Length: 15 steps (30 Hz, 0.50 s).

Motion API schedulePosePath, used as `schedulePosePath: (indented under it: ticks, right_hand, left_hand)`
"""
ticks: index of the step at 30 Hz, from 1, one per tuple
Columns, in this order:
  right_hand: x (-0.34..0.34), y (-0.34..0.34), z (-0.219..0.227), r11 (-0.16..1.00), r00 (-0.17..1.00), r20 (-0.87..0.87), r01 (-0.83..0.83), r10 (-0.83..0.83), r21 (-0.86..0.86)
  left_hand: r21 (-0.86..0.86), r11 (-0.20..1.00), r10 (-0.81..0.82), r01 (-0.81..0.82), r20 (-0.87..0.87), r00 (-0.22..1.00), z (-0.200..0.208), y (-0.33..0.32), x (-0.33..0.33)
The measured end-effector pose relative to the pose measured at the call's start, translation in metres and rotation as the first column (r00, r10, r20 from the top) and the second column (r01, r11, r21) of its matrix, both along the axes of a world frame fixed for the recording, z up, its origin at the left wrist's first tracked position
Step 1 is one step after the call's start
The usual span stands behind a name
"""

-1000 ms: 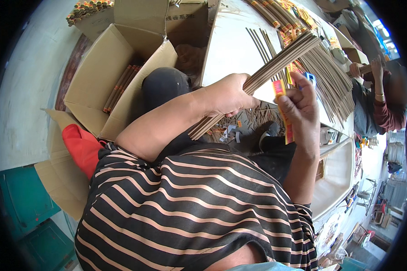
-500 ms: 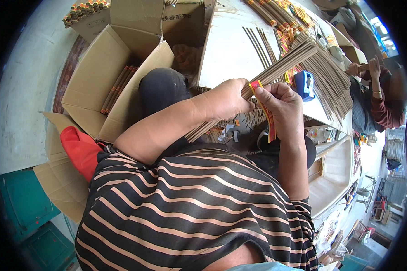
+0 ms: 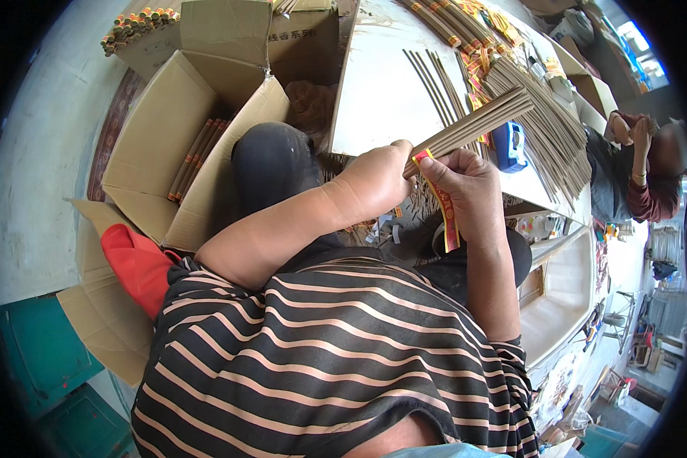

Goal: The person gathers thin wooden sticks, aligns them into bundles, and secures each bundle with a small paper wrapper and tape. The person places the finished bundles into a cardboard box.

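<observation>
My left hand [image 3: 385,174] is wrapped round a bundle of brown incense sticks [image 3: 481,120], which points up and to the right over the table edge. In my right hand [image 3: 472,187], thumb and fingers pinch a red and yellow paper label strip [image 3: 448,221]. Its upper end lies against the bundle beside my left hand, and the rest hangs down loose. Just beyond my right hand, a blue tape dispenser [image 3: 510,145] stands on the table. Many loose incense sticks [image 3: 542,126] lie fanned out behind it. My left hand hides the bundle's lower part.
On the white table [image 3: 374,84] lie wrapped bundles [image 3: 443,23] and more labels. An open cardboard box [image 3: 141,153] at left contains several wrapped bundles [image 3: 198,160]. A pale basin [image 3: 569,290] sits at right. Another person [image 3: 653,179] works across the table's right end.
Both hands have shifted slightly left with the bundle and strip. The bundle's lower end, seen below my left forearm before, no longer shows there. The other person's hands have moved.
</observation>
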State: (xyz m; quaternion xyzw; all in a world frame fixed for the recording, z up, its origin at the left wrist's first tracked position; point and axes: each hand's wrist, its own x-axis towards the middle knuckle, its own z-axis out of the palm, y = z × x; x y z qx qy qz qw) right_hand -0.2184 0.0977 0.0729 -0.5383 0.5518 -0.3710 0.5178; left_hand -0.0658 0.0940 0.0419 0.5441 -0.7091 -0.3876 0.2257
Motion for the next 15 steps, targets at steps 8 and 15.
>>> schedulePosePath:
  ticks: [8,15]
  right_hand:
    - [-0.005,-0.004,-0.007,0.999,0.998,-0.066,0.015,-0.012,0.049]
    - [-0.011,-0.006,-0.016,0.997,0.995,-0.061,-0.081,0.08,-0.014]
  left_hand:
    - [-0.019,1.0,-0.006,0.006,0.04,0.999,0.007,0.003,-0.003]
    - [0.027,1.0,-0.007,0.009,-0.074,0.997,-0.004,0.008,-0.003]
